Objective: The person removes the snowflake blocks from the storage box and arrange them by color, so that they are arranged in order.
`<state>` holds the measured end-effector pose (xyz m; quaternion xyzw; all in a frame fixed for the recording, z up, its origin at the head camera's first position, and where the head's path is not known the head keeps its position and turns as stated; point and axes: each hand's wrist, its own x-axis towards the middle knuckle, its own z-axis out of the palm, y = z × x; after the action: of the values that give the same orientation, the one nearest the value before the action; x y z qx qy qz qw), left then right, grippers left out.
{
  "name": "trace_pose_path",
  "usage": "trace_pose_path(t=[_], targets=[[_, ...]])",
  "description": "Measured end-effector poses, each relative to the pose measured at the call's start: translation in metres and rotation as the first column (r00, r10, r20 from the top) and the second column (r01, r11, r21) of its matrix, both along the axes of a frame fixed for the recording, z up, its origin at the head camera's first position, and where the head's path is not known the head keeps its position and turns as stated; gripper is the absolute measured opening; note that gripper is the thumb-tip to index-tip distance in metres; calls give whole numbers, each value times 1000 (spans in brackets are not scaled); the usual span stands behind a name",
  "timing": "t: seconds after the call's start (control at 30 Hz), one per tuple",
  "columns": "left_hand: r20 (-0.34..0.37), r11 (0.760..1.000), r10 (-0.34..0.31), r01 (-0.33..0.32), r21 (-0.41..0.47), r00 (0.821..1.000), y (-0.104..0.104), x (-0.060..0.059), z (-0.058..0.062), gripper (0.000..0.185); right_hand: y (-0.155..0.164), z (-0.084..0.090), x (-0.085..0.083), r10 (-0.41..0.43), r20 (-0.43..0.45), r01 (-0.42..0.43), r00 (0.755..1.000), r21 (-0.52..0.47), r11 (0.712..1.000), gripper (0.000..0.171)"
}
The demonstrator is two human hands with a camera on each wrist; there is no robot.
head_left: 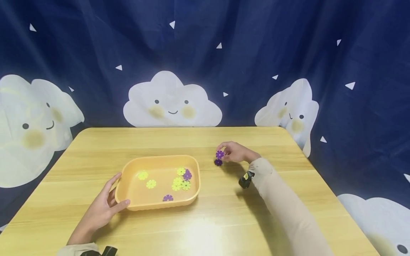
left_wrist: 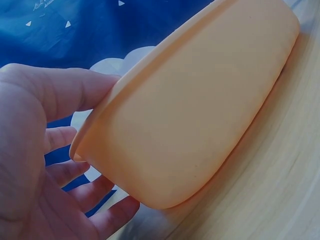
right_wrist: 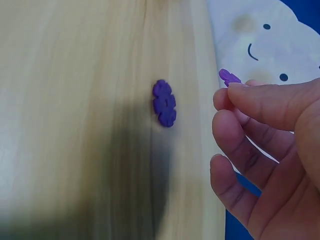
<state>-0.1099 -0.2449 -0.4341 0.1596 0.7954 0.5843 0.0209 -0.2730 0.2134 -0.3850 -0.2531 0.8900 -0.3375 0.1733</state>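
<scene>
An orange tray sits on the wooden table and holds several yellow and purple flower-shaped pieces. My left hand grips the tray's near left corner; in the left wrist view its thumb and fingers curl round the tray's rim. To the right of the tray, my right hand pinches a purple flower piece in its fingertips just above the table. The edge of the held piece shows past the fingertips. Another purple flower piece lies flat on the table just below the hand, also seen as the lying piece.
The wooden table has rounded corners. A dark blue curtain with white clouds hangs close behind it and to both sides. A small black device is strapped under the right wrist's beige sleeve.
</scene>
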Motion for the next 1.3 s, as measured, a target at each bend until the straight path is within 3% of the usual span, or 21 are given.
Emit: trace_pose_path(t=[0.3,1.3], targets=[[31,1000,-6,6,11,999,-1,1,0,96,9,-8,5,-66,45,66,997,3,998,35],[28,1000,2,-2,6,1000,0,1,2,93,19,-24,8,-11,-126,33,992,177,984,29]])
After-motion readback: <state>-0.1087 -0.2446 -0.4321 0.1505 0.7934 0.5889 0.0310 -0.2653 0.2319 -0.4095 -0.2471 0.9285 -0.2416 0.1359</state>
